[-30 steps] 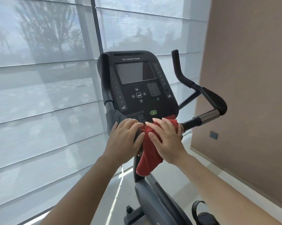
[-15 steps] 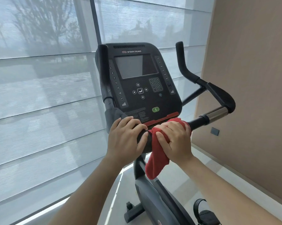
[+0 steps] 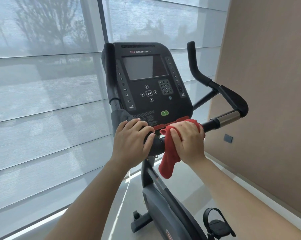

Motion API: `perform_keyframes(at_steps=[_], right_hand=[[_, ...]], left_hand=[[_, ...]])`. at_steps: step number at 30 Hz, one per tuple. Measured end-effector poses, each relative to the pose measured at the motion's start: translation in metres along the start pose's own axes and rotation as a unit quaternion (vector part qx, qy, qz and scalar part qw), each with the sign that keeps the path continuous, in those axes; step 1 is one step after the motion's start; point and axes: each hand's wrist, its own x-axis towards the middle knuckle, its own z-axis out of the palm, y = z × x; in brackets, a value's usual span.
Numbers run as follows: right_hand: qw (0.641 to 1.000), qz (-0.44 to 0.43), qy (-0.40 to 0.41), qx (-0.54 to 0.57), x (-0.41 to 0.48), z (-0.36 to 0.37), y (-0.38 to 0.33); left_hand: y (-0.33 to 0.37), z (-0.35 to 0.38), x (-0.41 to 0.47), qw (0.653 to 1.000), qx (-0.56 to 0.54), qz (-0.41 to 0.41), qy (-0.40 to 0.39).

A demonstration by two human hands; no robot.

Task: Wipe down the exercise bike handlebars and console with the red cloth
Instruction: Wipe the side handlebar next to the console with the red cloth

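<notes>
The black exercise bike console (image 3: 147,80) with a dark screen and keypad stands straight ahead. Black handlebars (image 3: 231,97) curve up on both sides, with a silver sensor section on the right bar. My right hand (image 3: 187,141) is wrapped around the lower bar just right of centre, holding the red cloth (image 3: 168,158) against it; the cloth's loose end hangs down below the bar. My left hand (image 3: 132,142) grips the bare bar just left of centre, under the console.
A large window with translucent blinds (image 3: 47,104) fills the left and back. A tan wall (image 3: 271,84) runs close along the right. Below are the bike's frame (image 3: 165,205) and a strapped pedal (image 3: 217,224) on a pale floor.
My right hand has closed around the bar with the cloth and slid slightly right. The left hand has settled its grip on the bar. The view has shifted a little upward.
</notes>
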Motion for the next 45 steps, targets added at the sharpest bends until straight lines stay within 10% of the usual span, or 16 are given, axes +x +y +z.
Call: perform_keyframes(at_steps=[14,36,45], right_hand=[[0.982,-0.060,-0.141,0.106,-0.018,-0.021,0.008],[0.970,0.063,-0.225,-0.064,-0.005,-0.029,0.008],[0.983,-0.001,-0.180,0.034,-0.012,-0.032,-0.001]], left_hand=[[0.000,0.001,0.000,1.000,0.002,-0.002,0.018],[0.002,-0.002,-0.001,1.000,-0.001,-0.002,-0.003],[0.002,-0.001,0.000,1.000,0.003,-0.005,0.004]])
